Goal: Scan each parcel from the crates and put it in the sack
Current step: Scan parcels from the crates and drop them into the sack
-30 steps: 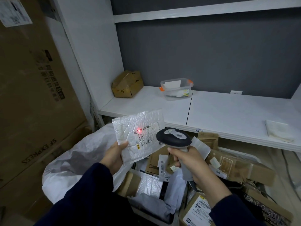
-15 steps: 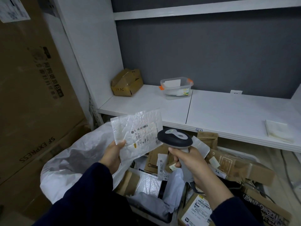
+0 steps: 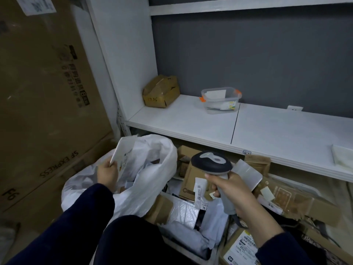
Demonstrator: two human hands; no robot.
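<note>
Partly behind left hand [image 3: 107,175], white parcel [image 3: 124,155] over sack [image 3: 164,161], label unreadable.

A dark grey wall [image 3: 248,54] is seen behind a long white shelf [image 3: 191,121], and a white side board [image 3: 124,54] is seen at its left end. A small brown box [image 3: 161,91] and a clear tub [image 3: 219,100] are set on the shelf, near the wall. Big brown boxes [image 3: 38,92] are stacked at the left.

Open sack [image 3: 152,188] mouth beside low shelf [image 3: 183,123]
</note>
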